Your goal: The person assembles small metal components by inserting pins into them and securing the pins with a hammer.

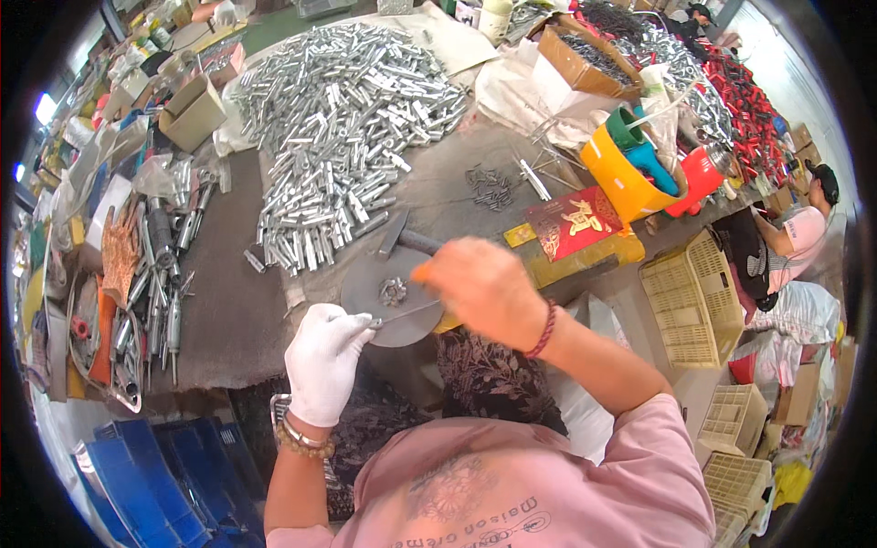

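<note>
My left hand [322, 361], in a white glove, pinches a small metal piece [375, 323] by the near edge of a round grey plate [406, 336]. A thin rod [411, 313] runs from there toward my right hand. Bare and slightly blurred, my right hand [489, 288] is closed over the plate's right side; what its fingers hold is hidden. A hammer [395, 235] is at the plate's far edge, its dark handle running behind that hand; whether I grip it, I cannot tell. On the plate sits a small heap of metal parts [393, 292].
A big pile of silver metal sleeves [347, 137] covers the far table. Dark pins [490, 187], a red envelope [574, 222] and a yellow container [626, 173] lie rightward. Tools [164, 274] are at left, blue bins [146, 484] below. A person [804, 228] sits right, near crates [692, 301].
</note>
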Motion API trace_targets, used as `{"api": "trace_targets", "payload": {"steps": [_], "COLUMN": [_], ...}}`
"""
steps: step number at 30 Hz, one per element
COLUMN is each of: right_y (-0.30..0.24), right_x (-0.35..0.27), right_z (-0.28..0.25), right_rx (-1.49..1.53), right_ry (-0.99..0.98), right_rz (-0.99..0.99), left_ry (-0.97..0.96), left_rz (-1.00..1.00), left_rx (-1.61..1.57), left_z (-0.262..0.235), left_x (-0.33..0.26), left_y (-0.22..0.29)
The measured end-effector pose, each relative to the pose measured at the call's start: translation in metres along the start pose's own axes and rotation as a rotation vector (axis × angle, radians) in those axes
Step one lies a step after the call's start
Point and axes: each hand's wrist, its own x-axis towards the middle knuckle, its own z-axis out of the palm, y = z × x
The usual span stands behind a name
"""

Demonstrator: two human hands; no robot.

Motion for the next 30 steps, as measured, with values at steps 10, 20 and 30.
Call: {"api": "trace_targets", "payload": {"steps": [10, 20, 30], "right_y": [0.090, 0.095, 0.052], "right_x": [-0.021, -0.018, 0.015], "right_z": [-0.031, -0.023, -0.022], "right_rx": [-0.069, -0.300, -0.072], "right_ry": [0.080, -0.116, 0.025], "right_rz": [0.520, 0.426, 0.352], "left_ry": [0.039, 0.027, 0.005], "left_rz": [0.033, 0.052, 0.021], "left_rx": [0.023, -0.037, -0.057], "left_z": [0.001, 0.003, 0.006], "left_x": [0.001, -0.005, -0.002], "left_y": [-0.001, -0.006, -0.012]}}
